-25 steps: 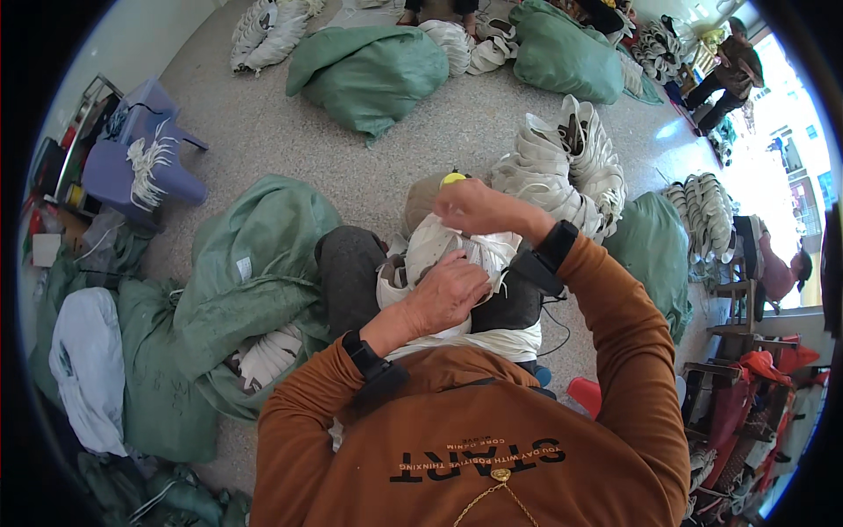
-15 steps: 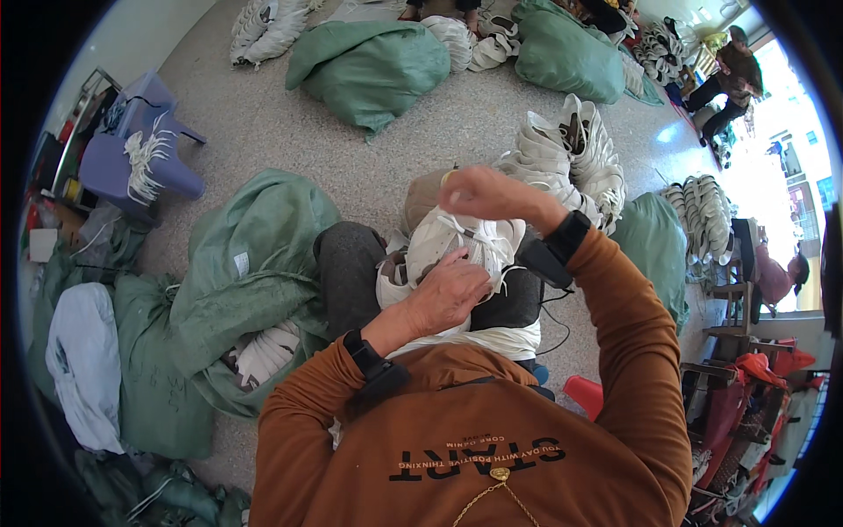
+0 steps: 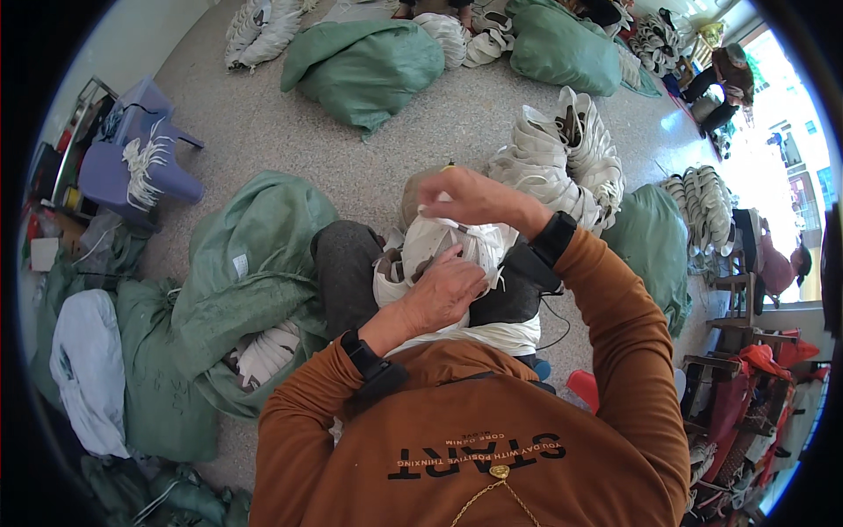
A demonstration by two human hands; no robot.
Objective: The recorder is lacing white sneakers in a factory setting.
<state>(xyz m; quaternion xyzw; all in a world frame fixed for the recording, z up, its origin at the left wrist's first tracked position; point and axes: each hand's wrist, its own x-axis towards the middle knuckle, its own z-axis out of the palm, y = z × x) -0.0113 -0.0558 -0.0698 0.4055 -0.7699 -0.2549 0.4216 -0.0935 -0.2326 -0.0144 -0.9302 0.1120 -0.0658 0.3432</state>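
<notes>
A white shoe upper (image 3: 428, 239) with open eyelets rests on my lap, on top of other pale uppers. My left hand (image 3: 446, 288) grips its near side, the index finger stretched toward the lacing and the thumb side turned to the middle. Just above the far end of the upper, my right hand (image 3: 470, 195) is raised with its fingers bent and pinched together. Whatever thin thing may be between those fingertips is too small to make out. My right wrist and forearm hide part of the upper.
Green sacks lie to the left (image 3: 250, 237) and ahead (image 3: 369, 70). Stacked white uppers (image 3: 544, 158) stand ahead right. A bundle of white laces (image 3: 143, 167) hangs on a purple stool (image 3: 180, 180). Another person (image 3: 729, 83) sits by the bright doorway.
My right hand has shifted slightly left above the upper. My left hand stays almost in place on it. The view has tilted a little.
</notes>
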